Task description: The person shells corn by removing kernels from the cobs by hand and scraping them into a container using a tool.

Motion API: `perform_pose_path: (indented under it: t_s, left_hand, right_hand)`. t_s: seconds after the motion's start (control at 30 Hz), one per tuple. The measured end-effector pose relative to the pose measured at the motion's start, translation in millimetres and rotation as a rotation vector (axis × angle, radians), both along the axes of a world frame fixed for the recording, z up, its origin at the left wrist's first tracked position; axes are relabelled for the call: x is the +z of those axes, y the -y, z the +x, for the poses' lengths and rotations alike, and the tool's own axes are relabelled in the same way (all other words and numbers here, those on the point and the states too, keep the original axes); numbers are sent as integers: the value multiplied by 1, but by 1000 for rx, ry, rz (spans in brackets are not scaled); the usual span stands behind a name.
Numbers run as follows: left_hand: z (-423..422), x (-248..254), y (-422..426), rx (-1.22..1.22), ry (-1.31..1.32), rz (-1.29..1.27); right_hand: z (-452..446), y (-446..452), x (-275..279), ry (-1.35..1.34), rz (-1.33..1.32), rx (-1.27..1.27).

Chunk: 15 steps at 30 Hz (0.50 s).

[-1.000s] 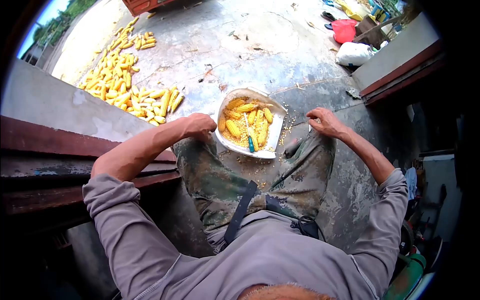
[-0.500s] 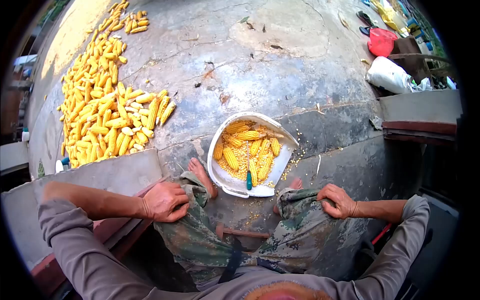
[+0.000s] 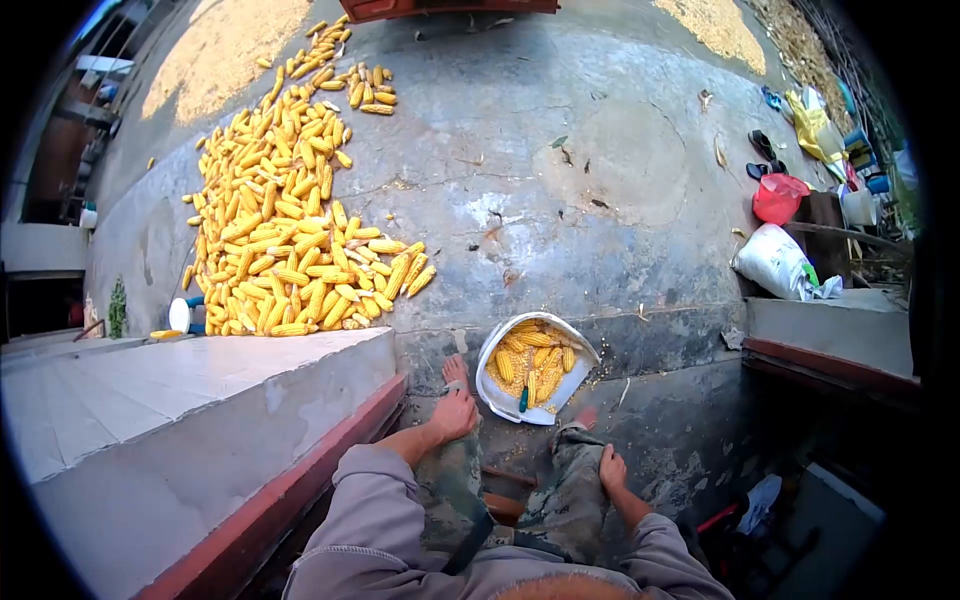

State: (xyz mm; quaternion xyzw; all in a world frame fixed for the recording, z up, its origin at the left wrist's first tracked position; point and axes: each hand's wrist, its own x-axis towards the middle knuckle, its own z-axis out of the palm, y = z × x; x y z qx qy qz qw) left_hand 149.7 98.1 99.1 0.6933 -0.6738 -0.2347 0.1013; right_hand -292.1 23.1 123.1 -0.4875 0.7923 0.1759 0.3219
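Note:
My left hand (image 3: 455, 413) rests at the left knee, its fingers closed on the camouflage trousers (image 3: 572, 495). On the other leg, my right hand (image 3: 612, 470) grips the trouser cloth near the right knee. Between my bare feet stands a white plastic tub (image 3: 577, 379) with one side cut low. Inside it lie several yellow corn cobs (image 3: 505, 367) on loose kernels. A screwdriver (image 3: 524, 399) with a green handle leans among them, handle towards me. Neither hand touches the tub.
A large heap of corn cobs (image 3: 285, 240) covers the floor ahead left, beyond a low concrete wall (image 3: 230, 400). Scattered kernels lie right of the tub. A white sack (image 3: 775, 262) and red basin (image 3: 779, 199) are at the right. Kernels are spread (image 3: 235, 50) farther back.
My view has lifted and shifted left, so the tub looks smaller and lower. A red object has come in at the top edge. Both hands stay on the trouser legs.

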Motion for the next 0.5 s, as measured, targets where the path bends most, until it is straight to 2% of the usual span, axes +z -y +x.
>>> perform_pose_path:
  t_s: [0.03, 0.1, 0.13, 0.17, 0.2, 0.27, 0.3, 0.37, 0.4, 0.47, 0.5]
  left_hand:
    - [-2, 17, -9, -1, -7, -1]
    - [10, 44, -4, -67, 20, 117]
    - [21, 57, 4, -59, 17, 114]
    - [34, 68, 14, -27, -145, 317]
    - [47, 79, 15, 15, -307, 520]
    - [73, 82, 20, 128, -333, 603]
    - [87, 86, 24, 231, -330, 631]
    - [115, 88, 34, 460, -292, 603]
    - [129, 86, 38, 468, -295, 592]
    - [159, 83, 44, 636, -329, 498]
    - [173, 91, 49, 643, -331, 491]
  right_hand:
    - [-15, -27, 0, 54, 148, -110]
    - [-11, -61, 44, 49, 94, -167]
    - [-4, -59, 78, 171, 131, -262]
    - [-1, -56, 109, 298, 174, -349]
    - [8, -54, 129, 301, 184, -328]
    - [21, -45, 155, 515, 182, -601]
    - [25, -43, 167, 514, 184, -588]
    - [32, -32, 174, 606, 238, -450]
    - [0, -47, 134, 517, 198, -462]
    - [-55, -74, 66, 339, 121, -492]
    - [28, -21, 173, 423, 300, -419]
